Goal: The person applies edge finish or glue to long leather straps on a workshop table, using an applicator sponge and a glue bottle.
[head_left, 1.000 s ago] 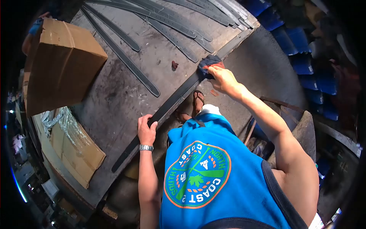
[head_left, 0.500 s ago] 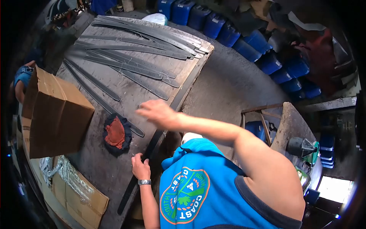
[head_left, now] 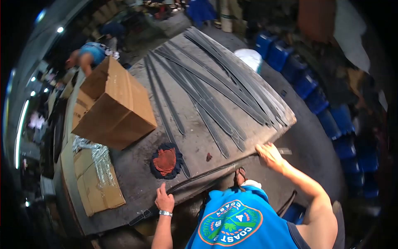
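A long dark belt strap (head_left: 211, 169) lies along the near edge of the worktable. My left hand (head_left: 165, 200), with a metal watch at the wrist, is closed on it near its left part. The strap's left end (head_left: 141, 217) rests on the tabletop beyond that hand. My right hand (head_left: 270, 157) is at the table's right corner, fingers closed around the strap's other end, which they mostly hide. Between the hands and the other straps sit a bunched dark cloth with a red-brown patch (head_left: 165, 161) and a small dark-red scrap (head_left: 209, 157).
Several dark belt straps (head_left: 199, 97) fan across the worktable (head_left: 137, 155). An open cardboard box (head_left: 120, 108) stands at left, beside flattened cardboard (head_left: 97, 182) with shiny film. Blue jerrycans (head_left: 309, 85) line the floor at right. Another person (head_left: 92, 54) bends over behind the box.
My right hand has moved from above the table near the cloth to the right corner and taken the strap's end. My left hand has closed on the strap. The view has turned left.
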Tool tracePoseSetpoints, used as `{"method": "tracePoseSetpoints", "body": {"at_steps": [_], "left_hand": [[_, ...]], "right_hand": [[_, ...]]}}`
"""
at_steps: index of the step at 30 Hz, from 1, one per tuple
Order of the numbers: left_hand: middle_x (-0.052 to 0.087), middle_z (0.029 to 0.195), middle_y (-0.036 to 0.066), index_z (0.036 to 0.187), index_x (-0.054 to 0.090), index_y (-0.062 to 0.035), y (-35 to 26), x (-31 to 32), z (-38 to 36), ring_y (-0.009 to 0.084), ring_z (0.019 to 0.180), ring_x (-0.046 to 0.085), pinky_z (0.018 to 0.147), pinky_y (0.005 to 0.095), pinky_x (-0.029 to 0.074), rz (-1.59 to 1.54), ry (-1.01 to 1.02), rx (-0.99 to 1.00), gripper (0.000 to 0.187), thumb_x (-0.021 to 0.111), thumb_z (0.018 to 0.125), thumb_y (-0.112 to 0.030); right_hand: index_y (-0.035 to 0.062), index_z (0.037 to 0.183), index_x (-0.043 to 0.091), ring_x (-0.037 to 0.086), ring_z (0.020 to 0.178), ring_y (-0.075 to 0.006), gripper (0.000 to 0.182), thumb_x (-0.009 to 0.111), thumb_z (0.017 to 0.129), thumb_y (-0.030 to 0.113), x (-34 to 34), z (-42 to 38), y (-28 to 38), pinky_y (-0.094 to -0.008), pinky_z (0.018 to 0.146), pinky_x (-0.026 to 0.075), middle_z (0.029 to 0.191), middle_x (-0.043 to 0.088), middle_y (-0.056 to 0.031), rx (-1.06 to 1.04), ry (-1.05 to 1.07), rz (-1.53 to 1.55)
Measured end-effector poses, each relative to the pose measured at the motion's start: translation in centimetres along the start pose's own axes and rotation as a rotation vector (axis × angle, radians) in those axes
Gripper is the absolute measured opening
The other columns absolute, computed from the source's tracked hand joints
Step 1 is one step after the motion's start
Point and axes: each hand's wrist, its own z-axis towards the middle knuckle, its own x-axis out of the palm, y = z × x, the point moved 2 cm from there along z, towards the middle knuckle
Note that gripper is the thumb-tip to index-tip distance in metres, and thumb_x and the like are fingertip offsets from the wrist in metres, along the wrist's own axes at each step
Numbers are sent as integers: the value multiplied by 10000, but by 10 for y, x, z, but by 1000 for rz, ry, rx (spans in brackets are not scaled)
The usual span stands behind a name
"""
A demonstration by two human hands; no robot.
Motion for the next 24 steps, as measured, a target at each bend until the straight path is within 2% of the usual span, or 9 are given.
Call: {"method": "tracePoseSetpoints", "body": {"at_steps": [2,4,7,10,14,18,21,23,24], "left_hand": [[655,1063,97,1371,452,-186,11,-7,8,366,944,656,778,497,517,-4,32,-122,668,593,731,-58],[672,1006,85,1376,444,-184,32,-10,13,353,929,660,768,482,511,90,89,-225,694,582,713,-33],[663,980,76,1299,499,-155,44,-37,16,340,926,648,766,471,506,157,-33,-168,596,563,727,-2],[639,995,68,1239,541,-107,-10,-91,45,319,942,620,762,449,494,225,-127,-66,542,551,719,45],[630,1043,72,1194,585,-89,-142,-152,110,310,936,597,767,427,487,196,-172,169,506,548,709,52],[625,1089,74,1218,615,-97,-247,-188,192,309,922,588,754,422,482,227,-406,525,464,516,773,-10],[625,1212,80,1302,587,-157,-273,-199,285,301,1009,624,759,452,532,297,-560,709,413,460,909,-153],[627,1172,167,1381,482,-134,-285,-226,372,345,960,651,758,485,532,491,-662,572,462,492,920,-117],[628,1152,210,1421,429,-123,-291,-239,416,367,935,665,757,501,533,587,-704,499,502,508,925,-99]], "right_hand": [[46,1150,488,559,911,-335,347,572,823,123,-44,-16,6,-441,813,433,935,558,-133,-104,-175,43],[64,1166,532,527,944,-299,426,619,751,112,-51,-26,-16,-427,829,415,965,542,-98,52,7,36],[133,1078,583,535,1025,-260,392,649,694,91,-58,-67,-73,-442,940,376,980,551,-65,166,25,-225],[112,1019,591,532,1068,-279,239,571,783,145,-12,-145,-159,-471,1010,357,1006,545,-95,317,-30,-363],[108,1040,595,523,1049,-272,226,578,817,145,31,-252,-199,-473,1012,351,1040,552,-103,544,93,-502],[94,1026,571,522,1053,-294,245,603,784,114,55,-303,-179,-478,1003,357,1031,540,-115,651,202,-475],[81,1038,572,542,1038,-315,319,649,729,78,46,-283,-144,-471,970,400,1023,561,-122,654,144,-282],[50,1090,568,565,1036,-342,464,722,652,45,1,-217,-111,-452,905,457,1061,590,-149,703,142,-42],[27,1159,550,575,1039,-364,620,782,584,29,-21,-183,-87,-453,866,487,1107,602,-173,575,-43,-14]]}}
